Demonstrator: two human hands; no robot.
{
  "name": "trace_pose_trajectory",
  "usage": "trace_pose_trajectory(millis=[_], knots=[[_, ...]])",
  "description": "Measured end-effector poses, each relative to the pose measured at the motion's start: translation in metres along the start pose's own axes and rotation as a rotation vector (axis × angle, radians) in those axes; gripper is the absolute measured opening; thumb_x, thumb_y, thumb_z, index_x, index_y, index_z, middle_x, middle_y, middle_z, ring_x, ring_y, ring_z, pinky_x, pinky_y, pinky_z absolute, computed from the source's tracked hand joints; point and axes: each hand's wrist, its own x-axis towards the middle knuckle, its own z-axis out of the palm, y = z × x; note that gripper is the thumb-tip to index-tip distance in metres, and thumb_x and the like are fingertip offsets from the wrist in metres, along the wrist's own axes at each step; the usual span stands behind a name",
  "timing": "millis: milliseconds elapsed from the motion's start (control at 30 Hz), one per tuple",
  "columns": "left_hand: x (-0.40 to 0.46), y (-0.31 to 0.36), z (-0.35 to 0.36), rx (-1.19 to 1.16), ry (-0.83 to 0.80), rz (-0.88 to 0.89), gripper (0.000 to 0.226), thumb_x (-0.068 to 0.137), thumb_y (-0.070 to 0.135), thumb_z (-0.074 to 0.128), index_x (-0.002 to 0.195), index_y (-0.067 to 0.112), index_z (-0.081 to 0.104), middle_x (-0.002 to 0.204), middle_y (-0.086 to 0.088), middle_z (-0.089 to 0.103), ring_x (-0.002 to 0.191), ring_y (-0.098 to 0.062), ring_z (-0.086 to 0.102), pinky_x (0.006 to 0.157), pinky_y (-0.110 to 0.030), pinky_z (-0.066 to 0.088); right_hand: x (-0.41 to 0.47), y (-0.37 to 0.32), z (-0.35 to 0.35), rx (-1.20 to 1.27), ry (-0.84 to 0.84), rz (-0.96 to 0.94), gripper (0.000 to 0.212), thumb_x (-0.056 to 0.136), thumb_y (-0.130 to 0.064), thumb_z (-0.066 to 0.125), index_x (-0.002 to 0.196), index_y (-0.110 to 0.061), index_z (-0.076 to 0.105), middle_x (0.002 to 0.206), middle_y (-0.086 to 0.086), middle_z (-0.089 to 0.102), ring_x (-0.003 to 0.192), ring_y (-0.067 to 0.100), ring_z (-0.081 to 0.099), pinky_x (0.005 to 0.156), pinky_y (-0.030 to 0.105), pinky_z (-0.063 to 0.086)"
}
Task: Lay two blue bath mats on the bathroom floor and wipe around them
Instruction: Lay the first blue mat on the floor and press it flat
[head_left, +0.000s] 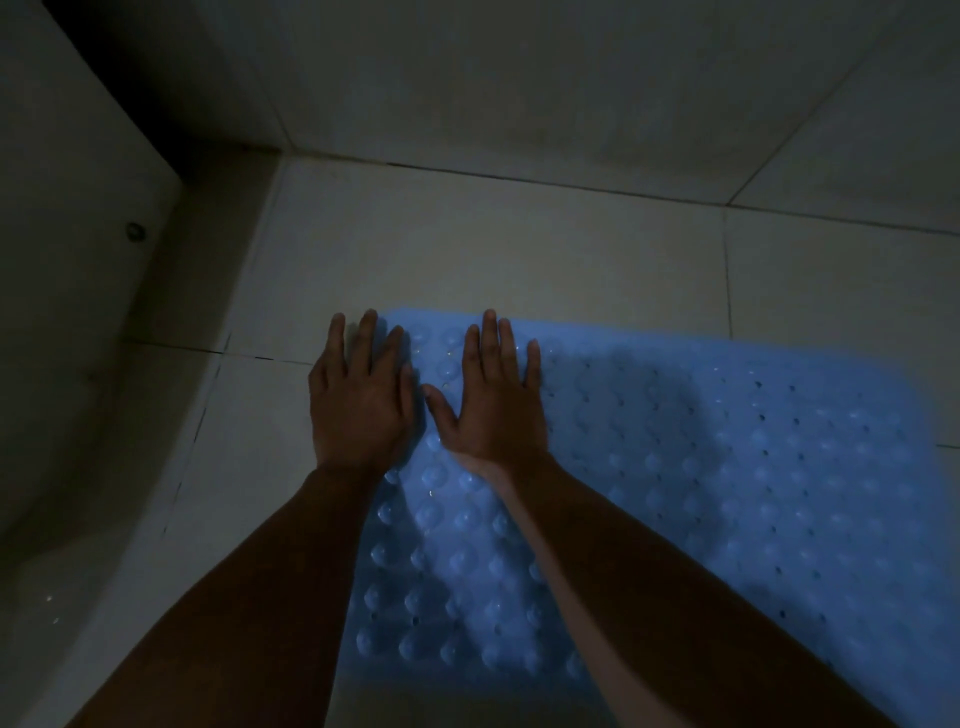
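Head view: we see translucent blue rubber bath mat (701, 467) with rows of round suction bumps and small holes, lying flat on pale tiled bathroom floor (467, 249), its far left corner under our hands. Left hand (361, 400) palm down, fingers straight and spread, grasping nothing, pressing mat's left edge, partly over floor tile. Right hand (493, 405) just beside it, flat on mat, fingers straight, released. White curved bathtub wall (67, 364) at left. Light dim.
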Motion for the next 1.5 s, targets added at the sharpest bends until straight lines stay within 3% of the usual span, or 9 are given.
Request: trace_pose_trajectory(millis=[233, 333, 400, 500, 700, 800, 933, 1167, 1500], knots=[[-0.004, 0.008, -0.018, -0.019, 0.017, -0.012, 0.056, 0.105, 0.042, 0.03, 0.151, 0.016, 0.048, 0.163, -0.013, 0.038, 0.155, -0.037, 0.02, 0.112, -0.057, 0.037, 0.013, 0.003, -0.029, 0.157, -0.297, 0.011, 0.085, 0.101, -0.062, 0.028, 0.162, -0.01, 0.0, 0.169, 0.01, -0.017, 0.156, 0.025, -0.018, 0.124, 0.057, -0.011], [-0.005, 0.017, -0.025, -0.001, 0.003, 0.04, 0.054, 0.105, 0.04, 0.033, 0.149, 0.015, 0.05, 0.161, -0.014, 0.04, 0.154, -0.039, 0.023, 0.11, -0.058, 0.039, 0.035, 0.017, -0.072, 0.342, -0.433, 0.056, 0.065, 0.105, -0.042, 0.042, 0.161, -0.013, 0.024, 0.17, 0.01, 0.009, 0.158, 0.027, 0.008, 0.128, 0.05, 0.006], [-0.003, 0.028, -0.025, 0.001, -0.024, 0.065, 0.056, 0.104, 0.042, 0.03, 0.148, 0.013, 0.052, 0.16, -0.015, 0.042, 0.153, -0.041, 0.026, 0.109, -0.06, 0.039, 0.043, 0.034, -0.1, 0.431, -0.297, 0.116, 0.052, 0.101, -0.025, 0.05, 0.152, -0.015, 0.046, 0.16, 0.01, 0.04, 0.148, 0.029, 0.037, 0.123, 0.04, 0.028], [-0.002, 0.055, -0.018, 0.026, -0.082, 0.093, 0.062, 0.102, 0.046, 0.025, 0.148, 0.014, 0.052, 0.16, -0.014, 0.043, 0.153, -0.04, 0.026, 0.112, -0.06, 0.038, 0.033, 0.066, -0.126, 0.387, -0.18, 0.178, 0.051, 0.099, -0.019, 0.05, 0.15, -0.014, 0.049, 0.153, 0.012, 0.05, 0.141, 0.031, 0.046, 0.118, 0.036, 0.035], [-0.007, 0.137, -0.009, -0.026, -0.206, 0.179, 0.073, 0.1, 0.049, 0.006, 0.162, 0.017, 0.026, 0.172, -0.008, 0.014, 0.16, -0.031, -0.003, 0.128, -0.054, 0.008, -0.003, 0.113, -0.126, 0.367, -0.098, 0.312, 0.049, 0.104, -0.024, 0.042, 0.151, -0.012, 0.044, 0.154, 0.012, 0.047, 0.148, 0.032, 0.035, 0.121, 0.053, 0.029], [-0.002, 0.167, 0.005, -0.023, -0.254, 0.242, 0.063, 0.108, 0.047, 0.015, 0.165, 0.019, 0.011, 0.173, -0.008, -0.001, 0.158, -0.03, -0.015, 0.129, -0.052, 0.001, -0.009, 0.129, -0.117, 0.304, -0.04, 0.287, 0.048, 0.105, -0.025, 0.041, 0.151, -0.012, 0.043, 0.158, 0.012, 0.041, 0.152, 0.032, 0.025, 0.122, 0.054, 0.026], [0.0, 0.186, 0.039, 0.068, -0.309, 0.278, 0.073, 0.106, 0.06, 0.009, 0.165, 0.019, -0.002, 0.172, -0.011, -0.014, 0.156, -0.032, -0.022, 0.127, -0.056, -0.004, -0.008, 0.149, -0.109, 0.31, -0.01, 0.243, 0.048, 0.107, -0.03, 0.038, 0.153, -0.018, 0.042, 0.164, 0.008, 0.032, 0.157, 0.026, 0.015, 0.125, 0.051, 0.021], [-0.009, 0.189, 0.059, 0.119, -0.191, 0.272, 0.087, 0.099, 0.073, 0.004, 0.164, 0.015, -0.004, 0.172, -0.012, -0.01, 0.157, -0.028, -0.02, 0.127, -0.056, -0.004, -0.002, 0.164, -0.086, 0.331, 0.134, 0.199, 0.044, 0.106, -0.027, 0.041, 0.148, -0.019, 0.051, 0.161, 0.007, 0.039, 0.156, 0.026, 0.016, 0.126, 0.056, 0.011], [-0.007, 0.191, 0.052, 0.061, -0.259, 0.252, 0.078, 0.104, 0.065, 0.005, 0.164, 0.015, -0.003, 0.171, -0.01, -0.014, 0.157, -0.023, -0.023, 0.128, -0.053, -0.004, -0.006, 0.182, -0.099, 0.381, 0.076, 0.191, 0.046, 0.106, -0.024, 0.042, 0.151, -0.017, 0.047, 0.163, 0.006, 0.034, 0.157, 0.023, 0.012, 0.128, 0.049, 0.008]])
